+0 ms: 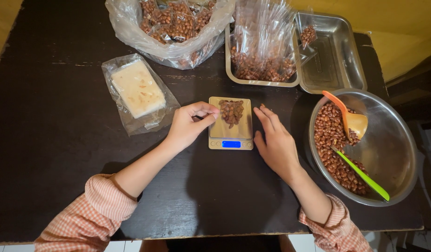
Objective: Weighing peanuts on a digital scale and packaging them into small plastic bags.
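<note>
A small digital scale (231,137) with a lit blue display sits at the middle of the dark table. A small clear bag of brown peanuts (231,112) lies on its metal pan. My left hand (189,125) is at the pan's left edge, fingertips pinched together on the bag's edge. My right hand (273,140) rests just right of the scale, fingers extended and apart, with a peanut at the fingertips. Both sleeves are orange checked cloth.
A steel bowl (392,144) of peanuts with an orange scoop (348,116) and green spoon (362,175) stands at the right. Behind are a metal tray (339,56) with filled clear bags (264,51), a large plastic bag of packets (173,28), and a wrapped white block (137,88).
</note>
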